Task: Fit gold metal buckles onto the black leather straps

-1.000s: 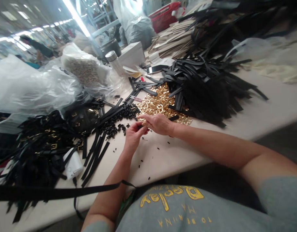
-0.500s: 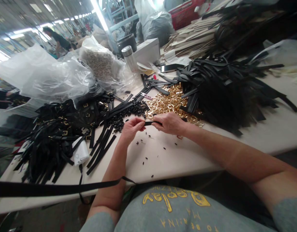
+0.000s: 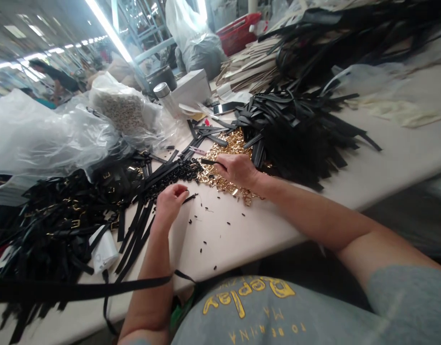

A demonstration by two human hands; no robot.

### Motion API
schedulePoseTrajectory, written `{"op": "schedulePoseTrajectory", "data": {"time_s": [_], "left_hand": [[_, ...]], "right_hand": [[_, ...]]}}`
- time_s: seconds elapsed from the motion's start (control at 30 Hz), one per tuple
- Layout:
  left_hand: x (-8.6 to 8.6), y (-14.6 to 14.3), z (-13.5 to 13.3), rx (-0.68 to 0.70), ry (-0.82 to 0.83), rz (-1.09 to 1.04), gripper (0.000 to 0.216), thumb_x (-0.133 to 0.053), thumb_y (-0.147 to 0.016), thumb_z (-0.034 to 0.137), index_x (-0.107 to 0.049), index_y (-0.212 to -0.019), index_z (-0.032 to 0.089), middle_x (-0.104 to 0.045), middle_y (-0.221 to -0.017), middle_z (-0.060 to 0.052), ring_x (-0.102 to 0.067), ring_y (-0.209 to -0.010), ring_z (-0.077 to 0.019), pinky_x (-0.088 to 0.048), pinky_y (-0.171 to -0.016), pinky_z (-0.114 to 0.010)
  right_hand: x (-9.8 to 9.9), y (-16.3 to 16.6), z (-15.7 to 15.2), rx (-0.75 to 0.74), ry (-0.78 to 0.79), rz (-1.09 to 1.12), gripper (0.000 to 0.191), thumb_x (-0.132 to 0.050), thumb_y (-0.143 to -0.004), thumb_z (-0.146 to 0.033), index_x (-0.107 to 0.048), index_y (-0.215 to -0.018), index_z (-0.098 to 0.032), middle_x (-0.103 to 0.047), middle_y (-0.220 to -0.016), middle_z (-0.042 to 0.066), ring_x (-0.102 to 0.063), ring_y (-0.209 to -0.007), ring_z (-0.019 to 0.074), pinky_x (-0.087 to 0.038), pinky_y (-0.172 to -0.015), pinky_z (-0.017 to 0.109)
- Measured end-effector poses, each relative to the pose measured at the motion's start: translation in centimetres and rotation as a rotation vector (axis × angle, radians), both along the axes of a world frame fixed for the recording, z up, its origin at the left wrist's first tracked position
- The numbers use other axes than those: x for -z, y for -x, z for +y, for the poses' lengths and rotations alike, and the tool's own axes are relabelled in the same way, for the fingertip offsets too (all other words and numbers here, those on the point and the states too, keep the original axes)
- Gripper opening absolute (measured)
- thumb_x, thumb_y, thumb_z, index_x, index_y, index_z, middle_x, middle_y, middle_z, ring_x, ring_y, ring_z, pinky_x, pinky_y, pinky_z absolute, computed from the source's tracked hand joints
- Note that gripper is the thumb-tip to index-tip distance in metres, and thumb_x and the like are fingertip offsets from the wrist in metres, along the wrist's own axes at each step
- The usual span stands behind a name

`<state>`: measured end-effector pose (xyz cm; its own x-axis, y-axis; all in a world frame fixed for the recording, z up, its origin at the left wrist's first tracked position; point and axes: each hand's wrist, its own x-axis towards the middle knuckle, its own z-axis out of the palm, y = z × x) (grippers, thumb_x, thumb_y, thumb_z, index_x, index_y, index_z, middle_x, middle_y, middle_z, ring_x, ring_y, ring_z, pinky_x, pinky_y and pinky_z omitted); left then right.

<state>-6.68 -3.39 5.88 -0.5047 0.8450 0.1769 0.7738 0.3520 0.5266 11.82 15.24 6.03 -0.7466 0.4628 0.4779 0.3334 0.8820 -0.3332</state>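
Observation:
My right hand [image 3: 238, 170] is closed over the gold buckles [image 3: 220, 181], with the end of a black strap [image 3: 209, 162] poking out past its fingers to the left. Lower and to the left, my left hand [image 3: 171, 205] is pinched, thumb against fingers. A tiny dark bit shows at those fingertips, too small to name. Just beside them is a short black strip [image 3: 190, 198]; whether the fingers touch it I cannot tell. Small black loops [image 3: 179, 173] lie heaped between the two hands, against the buckles.
A big pile of black straps [image 3: 292, 139] lies on the right, and buckled straps [image 3: 69, 220] are heaped on the left beside a white device [image 3: 104, 251]. Plastic bags [image 3: 123, 105], a bottle [image 3: 166, 96] and a phone [image 3: 227, 107] stand or lie behind. Black scraps dot the tabletop [image 3: 242, 239].
My hands, together on one black strap before, are now apart. The right moved up over the buckles with a strap; the left moved down and left. The view has shifted to the right.

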Motion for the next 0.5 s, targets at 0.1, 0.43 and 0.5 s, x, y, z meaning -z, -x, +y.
{"op": "schedulePoseTrajectory", "data": {"time_s": [0.1, 0.43, 0.5], "left_hand": [[-0.5, -1.2, 2.5, 0.162, 0.023, 0.069, 0.009, -0.064, -0.079, 0.031, -0.068, -0.082, 0.023, -0.065, -0.079, -0.002, -0.060, -0.068, -0.0171, -0.045, -0.068, -0.030], [-0.5, -4.2, 10.9, 0.189, 0.275, 0.393, 0.021, -0.062, -0.081, 0.032, -0.069, -0.097, 0.021, -0.065, -0.098, -0.009, -0.061, -0.093, -0.0250, -0.046, -0.083, -0.033], [-0.8, -4.5, 11.9, 0.197, 0.347, 0.423, 0.020, -0.060, -0.082, 0.032, -0.071, -0.093, 0.020, -0.067, -0.095, -0.010, -0.062, -0.094, -0.0264, -0.046, -0.083, -0.033]], "right_hand": [[-0.2, -0.1, 0.5, 0.051, 0.021, 0.025, 0.029, -0.041, -0.094, -0.032, -0.062, -0.086, -0.015, -0.065, -0.079, 0.006, -0.052, -0.066, 0.0144, -0.025, -0.059, 0.029], [-0.1, -0.1, 0.7, 0.092, 0.080, -0.012, 0.030, -0.041, -0.094, -0.032, -0.066, -0.097, -0.017, -0.068, -0.087, 0.006, -0.055, -0.069, 0.0147, -0.027, -0.060, 0.027], [0.0, 0.0, 0.7, 0.086, 0.088, -0.018, 0.029, -0.042, -0.093, -0.033, -0.066, -0.099, -0.017, -0.068, -0.088, 0.006, -0.056, -0.071, 0.0153, -0.028, -0.061, 0.027]]}}
